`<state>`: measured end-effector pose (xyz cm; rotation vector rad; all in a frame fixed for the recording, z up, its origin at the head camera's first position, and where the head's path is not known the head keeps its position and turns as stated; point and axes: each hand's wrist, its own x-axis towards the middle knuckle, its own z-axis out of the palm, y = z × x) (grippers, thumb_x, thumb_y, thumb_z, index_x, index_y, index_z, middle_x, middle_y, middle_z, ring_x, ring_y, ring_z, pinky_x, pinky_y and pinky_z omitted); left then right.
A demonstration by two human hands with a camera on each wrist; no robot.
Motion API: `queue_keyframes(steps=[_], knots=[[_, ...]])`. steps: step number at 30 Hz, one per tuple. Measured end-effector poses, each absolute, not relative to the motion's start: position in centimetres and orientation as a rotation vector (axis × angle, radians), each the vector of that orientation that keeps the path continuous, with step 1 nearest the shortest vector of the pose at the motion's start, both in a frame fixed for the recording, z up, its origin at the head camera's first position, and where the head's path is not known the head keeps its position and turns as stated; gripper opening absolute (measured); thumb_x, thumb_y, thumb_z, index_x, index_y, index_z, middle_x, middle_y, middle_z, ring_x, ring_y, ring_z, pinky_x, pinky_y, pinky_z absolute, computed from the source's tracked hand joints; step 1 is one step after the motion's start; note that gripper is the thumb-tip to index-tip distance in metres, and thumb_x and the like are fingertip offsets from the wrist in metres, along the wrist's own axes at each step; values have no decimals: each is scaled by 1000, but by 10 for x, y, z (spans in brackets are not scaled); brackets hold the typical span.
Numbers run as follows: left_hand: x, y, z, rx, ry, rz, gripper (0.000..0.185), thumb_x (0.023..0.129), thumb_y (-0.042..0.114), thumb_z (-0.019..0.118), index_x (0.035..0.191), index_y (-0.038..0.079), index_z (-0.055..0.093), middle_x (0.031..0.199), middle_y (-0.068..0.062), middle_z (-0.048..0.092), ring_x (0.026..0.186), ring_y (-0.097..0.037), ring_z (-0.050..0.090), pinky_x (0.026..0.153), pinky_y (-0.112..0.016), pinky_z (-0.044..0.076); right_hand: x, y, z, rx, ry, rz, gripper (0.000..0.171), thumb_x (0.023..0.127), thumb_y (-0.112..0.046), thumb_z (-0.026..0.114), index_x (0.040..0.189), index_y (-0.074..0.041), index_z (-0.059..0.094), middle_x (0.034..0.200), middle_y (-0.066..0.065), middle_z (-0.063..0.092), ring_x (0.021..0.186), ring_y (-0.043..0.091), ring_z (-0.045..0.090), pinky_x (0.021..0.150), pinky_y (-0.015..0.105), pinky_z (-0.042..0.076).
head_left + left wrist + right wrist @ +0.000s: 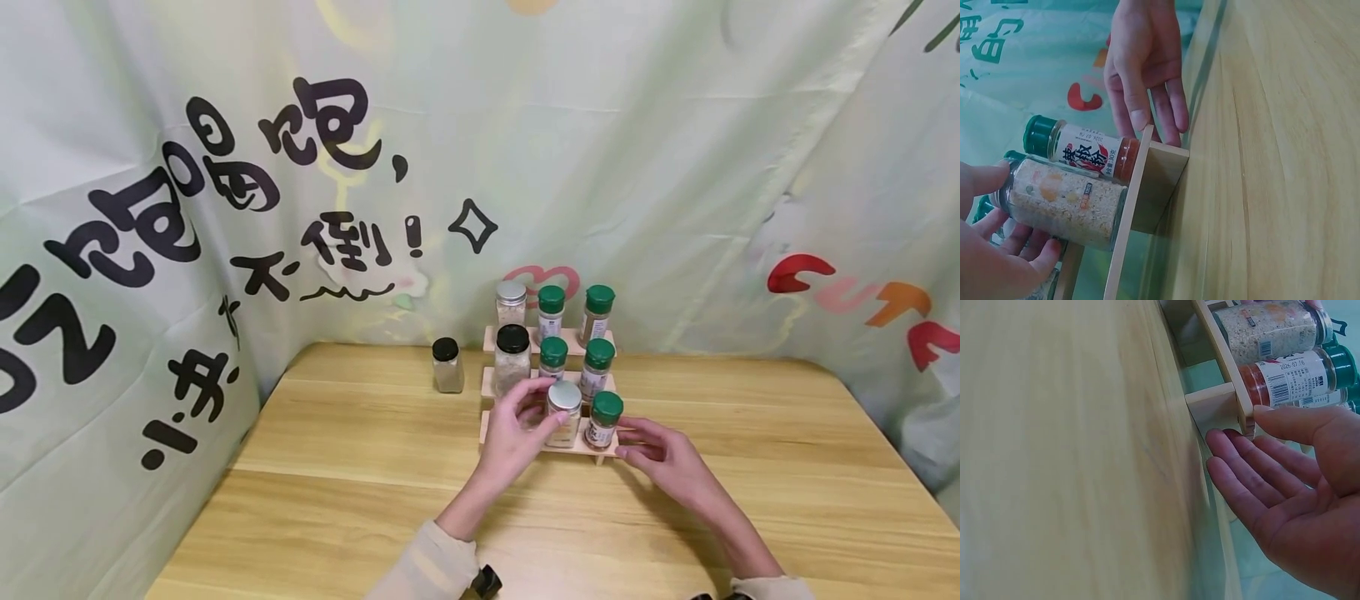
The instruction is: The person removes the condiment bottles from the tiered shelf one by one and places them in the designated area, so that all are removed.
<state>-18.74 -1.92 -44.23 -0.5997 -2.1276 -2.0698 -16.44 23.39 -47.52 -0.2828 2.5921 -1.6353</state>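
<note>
My left hand [512, 433] holds a silver-lidded glass jar [564, 414] of pale granules at the front tier of a stepped wooden spice rack [487, 382]. In the left wrist view its thumb and fingers lie around the lid end of the jar [1066, 200], whose base is at the shelf. To the right of it stands a green-capped spice bottle [603, 421] with red powder. My right hand [663, 458] is at the rack's right end, fingers loosely extended. In the right wrist view its thumb touches the end of the shelf [1242, 400].
Green-capped bottles [598, 312], a black-lidded jar [513, 358] and a silver-lidded jar [512, 302] fill the upper tiers. A smaller black-capped bottle [447, 367] stands on the wooden table [360, 442] left of the rack. Behind hangs a printed curtain [637, 167].
</note>
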Motion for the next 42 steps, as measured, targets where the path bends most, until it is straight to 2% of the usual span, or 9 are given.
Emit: queue_keyframes(steps=[16,30,42], knots=[[-185,-21,-444,-587,-2155,-2081,47,86,1,81,129,3,63,130,-14,65,117,-29,65,103,-39,54,-164,230,-476,-249,2535,-1675,55,97,-9,71,142,14,48,127,32,64,110,37,69,85,20,58],[-185,-27,-445,-635,-2172,-2087,43,83,5,85,123,5,68,123,-10,67,112,-25,66,103,-35,54,-166,233,-474,-284,2588,-1645,51,96,-8,72,139,11,53,122,30,67,104,34,71,83,21,58],[-184,-39,-434,-711,-2155,-2088,43,84,4,84,124,3,68,121,-10,68,111,-23,67,102,-33,55,-167,234,-473,-309,2571,-1618,53,97,-10,71,141,12,50,123,30,66,107,37,70,84,23,59]])
